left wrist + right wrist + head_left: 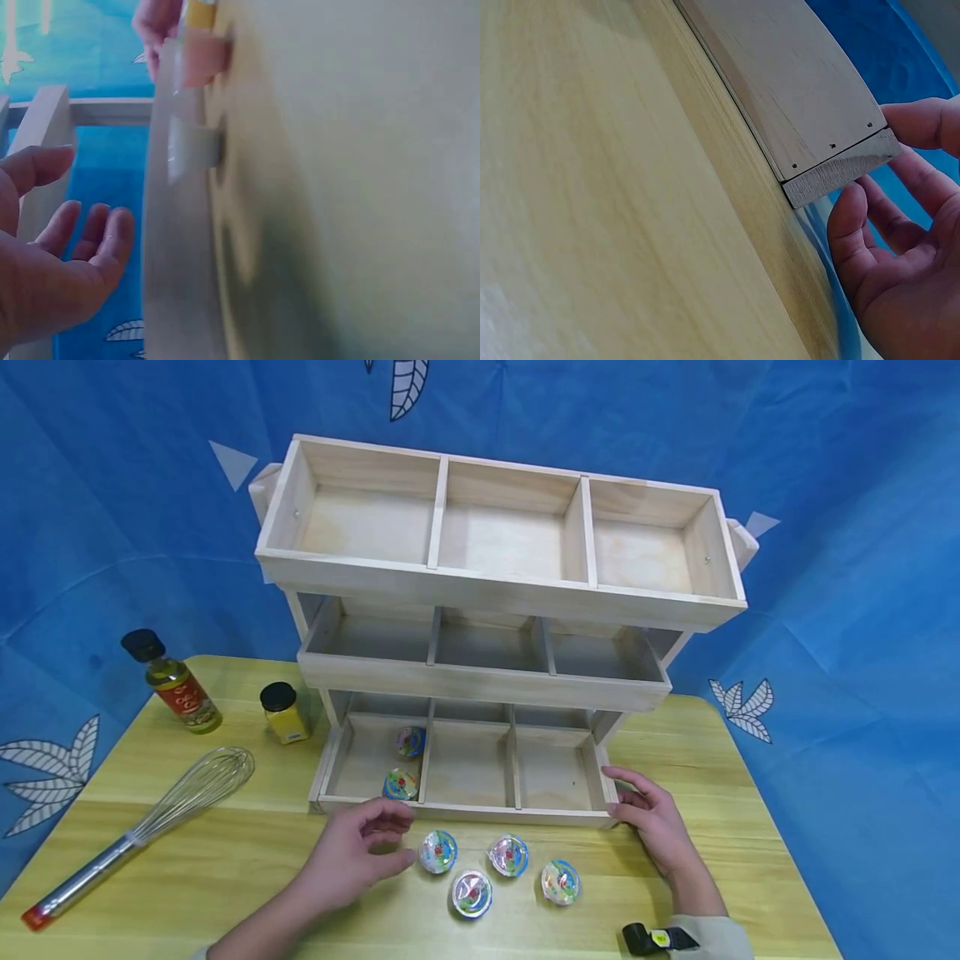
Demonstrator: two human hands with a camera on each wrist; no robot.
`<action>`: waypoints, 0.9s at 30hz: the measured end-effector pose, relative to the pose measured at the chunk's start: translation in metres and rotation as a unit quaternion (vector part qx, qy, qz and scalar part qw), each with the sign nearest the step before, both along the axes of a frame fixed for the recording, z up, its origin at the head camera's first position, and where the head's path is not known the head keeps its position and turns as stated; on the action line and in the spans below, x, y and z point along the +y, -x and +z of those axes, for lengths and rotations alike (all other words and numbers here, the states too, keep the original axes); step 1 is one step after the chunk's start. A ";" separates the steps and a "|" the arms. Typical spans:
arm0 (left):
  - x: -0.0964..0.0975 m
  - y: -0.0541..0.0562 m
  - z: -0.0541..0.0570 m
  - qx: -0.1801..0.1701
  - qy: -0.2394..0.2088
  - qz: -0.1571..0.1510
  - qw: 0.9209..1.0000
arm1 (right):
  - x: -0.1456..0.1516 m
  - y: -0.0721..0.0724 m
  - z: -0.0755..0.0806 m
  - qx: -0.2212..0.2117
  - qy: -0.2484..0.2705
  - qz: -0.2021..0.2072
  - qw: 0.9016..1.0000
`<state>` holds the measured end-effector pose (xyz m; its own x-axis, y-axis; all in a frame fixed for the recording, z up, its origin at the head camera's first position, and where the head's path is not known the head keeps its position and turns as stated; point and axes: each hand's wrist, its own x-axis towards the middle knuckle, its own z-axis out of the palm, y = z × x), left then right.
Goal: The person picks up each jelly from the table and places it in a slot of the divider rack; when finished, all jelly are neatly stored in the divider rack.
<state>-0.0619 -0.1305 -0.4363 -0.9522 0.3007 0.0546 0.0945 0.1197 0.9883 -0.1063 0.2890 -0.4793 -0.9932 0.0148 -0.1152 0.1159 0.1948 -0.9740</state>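
Rack with three tiers, gripping right end of bottom tray with right hand, holding left hand loosely spread beside sealed cup.

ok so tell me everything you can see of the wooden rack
The wooden rack looks like pale, unpainted wood: three open trays stacked in tiers, each split by two dividers into three compartments. Small dark fixings show near its bottom front corner. It stands upright on the table. Two small lidded cups sit in the bottom tier's left compartment, and the right hand grips that tier's right front corner.
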 end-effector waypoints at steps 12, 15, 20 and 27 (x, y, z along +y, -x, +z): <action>0.001 0.006 -0.034 -0.027 0.077 -0.083 0.993 | 0.000 0.000 0.001 0.002 -0.012 0.004 1.000; 0.004 0.009 -0.040 -0.017 0.080 -0.084 0.993 | 0.000 0.000 0.000 0.005 -0.011 0.005 1.000; 0.010 0.010 -0.046 0.006 0.096 -0.076 0.993 | 0.000 0.000 0.001 0.012 -0.001 0.009 1.000; 0.013 0.012 -0.047 0.024 0.126 -0.070 0.989 | -0.001 -0.001 0.001 0.012 0.001 0.009 1.000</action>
